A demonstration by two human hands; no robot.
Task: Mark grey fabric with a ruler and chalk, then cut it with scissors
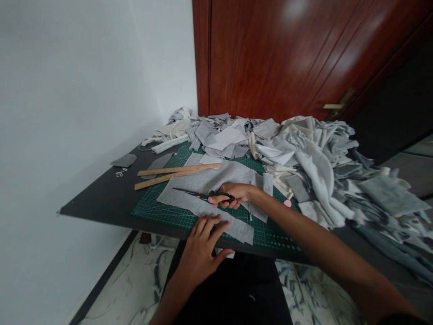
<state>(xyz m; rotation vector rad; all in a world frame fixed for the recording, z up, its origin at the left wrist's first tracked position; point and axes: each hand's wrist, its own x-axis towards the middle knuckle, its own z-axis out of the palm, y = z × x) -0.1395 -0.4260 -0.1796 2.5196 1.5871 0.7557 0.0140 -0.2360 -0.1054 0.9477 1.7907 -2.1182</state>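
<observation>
A pair of black-handled scissors (203, 195) is gripped in my right hand (233, 195), blades pointing left over a grey piece of fabric (233, 176). Along the blades the fabric is parted, with a strip (237, 228) angling down to the right on the near side. My left hand (204, 239) lies with fingers spread at the table's near edge, its fingertips on the near part of that fabric. Beneath the cloth is a green cutting mat (158, 207) with grid lines.
Two wooden rulers (179, 171) lie crossed at the mat's left. Heaps of grey and white fabric (311, 158) cover the table's back and right. A grey scrap (124, 160) and a small pinkish item (121, 172) sit at the left. Behind stands a brown door (270, 58).
</observation>
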